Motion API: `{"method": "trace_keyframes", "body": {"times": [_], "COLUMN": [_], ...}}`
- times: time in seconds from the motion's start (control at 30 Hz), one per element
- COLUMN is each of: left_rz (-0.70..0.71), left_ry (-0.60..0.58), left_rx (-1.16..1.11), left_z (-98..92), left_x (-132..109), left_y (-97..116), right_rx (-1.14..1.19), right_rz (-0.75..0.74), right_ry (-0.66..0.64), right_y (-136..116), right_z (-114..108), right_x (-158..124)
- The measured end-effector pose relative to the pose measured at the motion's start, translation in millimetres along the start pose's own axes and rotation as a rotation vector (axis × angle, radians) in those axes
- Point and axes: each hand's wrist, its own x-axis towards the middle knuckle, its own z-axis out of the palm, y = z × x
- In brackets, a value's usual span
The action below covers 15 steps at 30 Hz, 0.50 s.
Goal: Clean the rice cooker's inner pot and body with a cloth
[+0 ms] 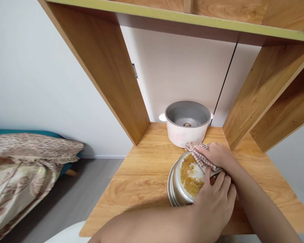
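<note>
A silver metal pot (178,184) lies tipped on the wooden desk, its rim facing left and its base turned up toward me. Yellow-brown stains cover much of that base. My left hand (216,197) grips the pot at its right side, fingers curled over a dark reddish-brown part that I see only in part. Just beyond, my right hand (220,155) clasps a folded brown-and-white patterned cloth (197,153), which rests against the pot's upper edge. My forearms cross the near part of the desk, and the pot's lower side is hidden behind the left one.
Behind the metal pot stands a white round pot (186,133) with a grey inside and side handles. Upright wooden panels (103,74) flank the desk (131,182), with a shelf (177,15) overhead. Patterned fabric (27,168) covers a bed at left.
</note>
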Motion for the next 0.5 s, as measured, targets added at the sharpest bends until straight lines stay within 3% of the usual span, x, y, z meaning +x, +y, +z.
{"method": "trace_keyframes", "body": {"times": [0.1, 0.33, 0.5], "left_rz": [0.006, 0.042, 0.046], "left_ry": [-0.031, -0.097, -0.173], "left_rx": [0.026, 0.06, -0.01], "left_z": [-3.1, -13.2, -10.7], "left_x": [0.0, 0.3, 0.0], "left_y": [-1.0, -4.9, -2.0], "right_rx": [0.016, 0.148, 0.196], "right_rz": [0.062, -0.017, 0.038], "right_ry": [0.017, 0.001, 0.085], "right_y": [-4.1, 10.5, 20.0], "right_z": [0.0, 7.8, 13.9], "right_x": [-3.0, -9.9, -18.0]}}
